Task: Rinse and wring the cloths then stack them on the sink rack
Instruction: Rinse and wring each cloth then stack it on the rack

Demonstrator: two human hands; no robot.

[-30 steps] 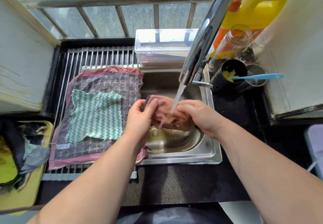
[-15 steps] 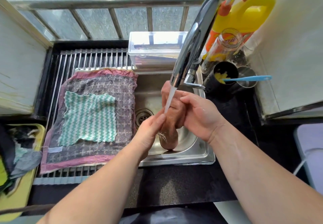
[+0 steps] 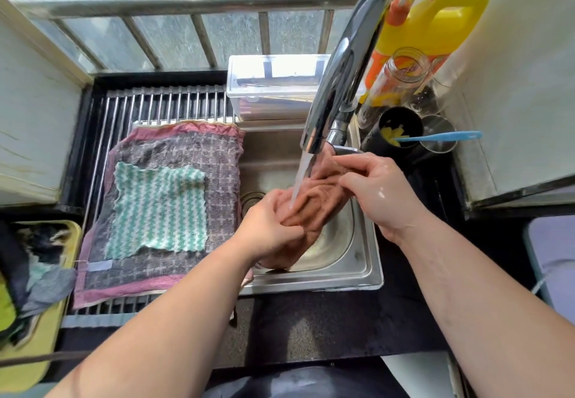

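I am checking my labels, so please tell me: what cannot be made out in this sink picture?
Head view only.
Sink drain: mostly hidden behind the left hand.
Brown cloth: lower end hidden by the left hand, so full size unclear.
Cloths in the yellow tray: cut off by the left edge; number unclear.
Clear lidded box: glare hides most contents.
Pale purple object: cut off by the right edge; unidentifiable.

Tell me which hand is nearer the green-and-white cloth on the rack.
Left. The left hand holds the brown cloth over the sink, just right of the green-and-white cloth; the right hand holds the same cloth's far end, farther right by the tap.
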